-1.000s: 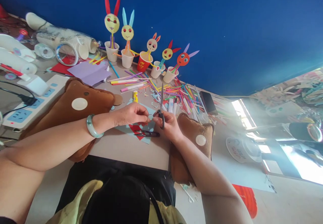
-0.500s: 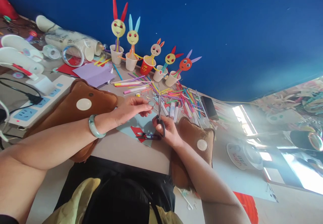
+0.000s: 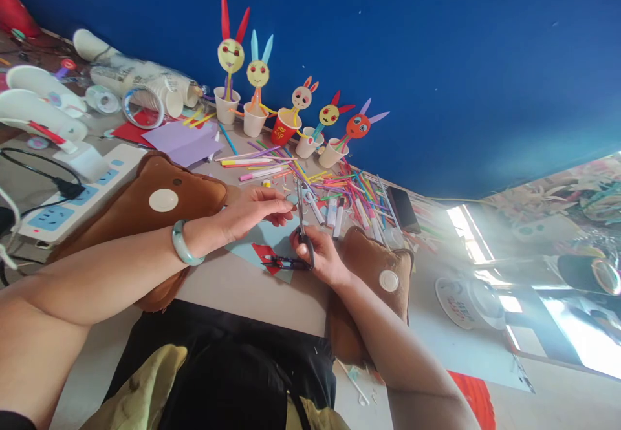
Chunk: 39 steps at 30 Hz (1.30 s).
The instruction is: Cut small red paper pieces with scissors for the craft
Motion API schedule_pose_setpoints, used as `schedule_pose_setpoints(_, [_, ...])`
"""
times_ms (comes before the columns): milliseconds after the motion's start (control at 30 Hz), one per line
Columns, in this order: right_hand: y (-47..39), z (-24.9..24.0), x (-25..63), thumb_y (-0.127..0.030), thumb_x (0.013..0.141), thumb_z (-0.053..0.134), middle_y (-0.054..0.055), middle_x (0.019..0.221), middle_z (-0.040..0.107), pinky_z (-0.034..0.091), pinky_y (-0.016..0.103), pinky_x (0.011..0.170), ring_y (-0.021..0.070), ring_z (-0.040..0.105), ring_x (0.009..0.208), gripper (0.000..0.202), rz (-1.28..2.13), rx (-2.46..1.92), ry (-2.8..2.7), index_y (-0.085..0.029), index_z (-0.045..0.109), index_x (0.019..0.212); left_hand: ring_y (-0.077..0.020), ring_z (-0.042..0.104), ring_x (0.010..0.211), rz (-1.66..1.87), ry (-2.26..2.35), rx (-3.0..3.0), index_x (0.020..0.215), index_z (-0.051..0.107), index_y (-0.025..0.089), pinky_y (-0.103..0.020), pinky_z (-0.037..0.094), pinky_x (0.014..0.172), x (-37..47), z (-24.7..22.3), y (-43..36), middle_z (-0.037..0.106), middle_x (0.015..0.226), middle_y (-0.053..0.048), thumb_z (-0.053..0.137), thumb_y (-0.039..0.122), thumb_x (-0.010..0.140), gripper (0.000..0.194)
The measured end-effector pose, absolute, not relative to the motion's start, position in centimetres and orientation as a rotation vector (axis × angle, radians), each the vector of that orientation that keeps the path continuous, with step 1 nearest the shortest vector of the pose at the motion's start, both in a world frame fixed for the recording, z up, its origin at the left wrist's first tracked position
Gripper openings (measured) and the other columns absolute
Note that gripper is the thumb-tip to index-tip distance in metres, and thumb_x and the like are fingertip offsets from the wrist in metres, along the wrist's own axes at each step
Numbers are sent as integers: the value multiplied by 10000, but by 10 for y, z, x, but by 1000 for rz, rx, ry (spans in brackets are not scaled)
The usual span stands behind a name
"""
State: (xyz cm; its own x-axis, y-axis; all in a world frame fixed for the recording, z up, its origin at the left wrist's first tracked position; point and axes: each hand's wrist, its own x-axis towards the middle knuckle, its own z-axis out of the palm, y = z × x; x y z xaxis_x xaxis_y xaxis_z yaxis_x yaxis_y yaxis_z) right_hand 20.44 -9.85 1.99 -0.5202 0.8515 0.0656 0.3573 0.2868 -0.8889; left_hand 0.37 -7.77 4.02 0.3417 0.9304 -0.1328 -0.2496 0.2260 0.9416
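Note:
My left hand, with a pale bangle on the wrist, is closed in a pinch. At its fingertips is a small thin curved piece, too small to name. My right hand is wrapped round the black handles of a pair of scissors. The blades point away from me, close to the left fingertips. Below the hands lie a light blue sheet, a red paper piece and black thread snips.
Several paper cups with rabbit-faced figures line the blue wall. Coloured sticks and markers are strewn before them. Brown cushions flank the work area. A power strip lies left, a phone right.
The scissors have moved slightly left, and their blades now reach the left fingertips. My left hand has barely moved, and the view has shifted slightly.

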Motion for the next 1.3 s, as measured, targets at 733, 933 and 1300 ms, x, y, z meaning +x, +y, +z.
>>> schedule_pose_setpoints(733, [-98,19,205,-792,746,544,-12,581,492,324,279,581,118,403,579,627,1138,-1085,-2029,-183,496,604,-114,574,634,1021,849,1083,625,627,150,-263,451,664,1,41,-78,636,616,-1,667,266,720,155])
schedule_pose_setpoints(933, [-98,19,204,-794,746,543,-15,576,481,324,280,582,115,391,572,630,1148,-1071,-2021,-184,490,599,-116,571,626,1008,864,1075,639,645,145,-268,455,661,1,41,-78,645,616,-10,673,276,721,157])
schedule_pose_setpoints(1300, [-98,21,203,-797,728,561,-13,576,490,319,279,566,117,394,572,630,1176,-1106,-1991,-189,476,586,-118,580,642,1007,860,1084,660,657,150,-268,458,666,0,39,-78,652,633,-11,683,292,732,162])
